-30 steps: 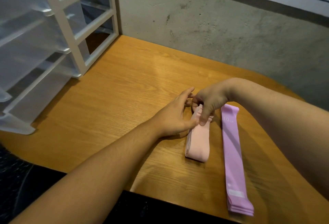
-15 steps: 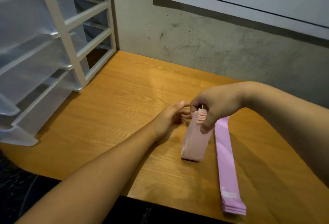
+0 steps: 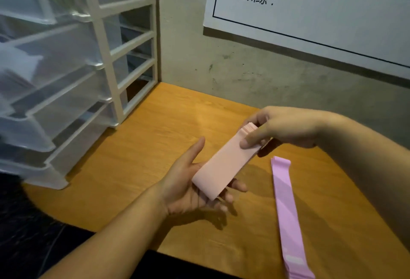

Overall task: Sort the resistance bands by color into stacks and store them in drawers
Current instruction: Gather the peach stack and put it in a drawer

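Lifted since half a second ago: the peach bands point(image 3: 224, 167) are off the table point(image 3: 144, 150) and in the air, where before their lower end stood on the wood. The left hand point(image 3: 188, 190) has turned palm up and come under them. View also tilted up, so more wall shows.

Wall point(image 3: 244, 74) is grey and scuffed, behind the table. Drawers point(image 3: 66, 79) stand at left on the table: white frame, clear plastic trays, several pulled out toward the camera. Something green shows in the top tray and something white in a middle one, both too blurred to name. Table is orange wood grain with a rounded near edge. Sign point(image 3: 310, 12) is white paper on the wall at upper right, with a black border line and printed characters.

Purple bands point(image 3: 286, 212) lie flat on the table at right, a long stack running toward the near edge, apart from both hands.

Peach bands are a folded stack, tilted, upper end toward the right, lower end toward the left.

Right hand point(image 3: 284, 128) pinches the upper end, thumb on the top face, fingers behind. Left hand is relaxed, palm up, fingers loosely extended beneath the lower end, which rests on them; thumb straight beside the stack.
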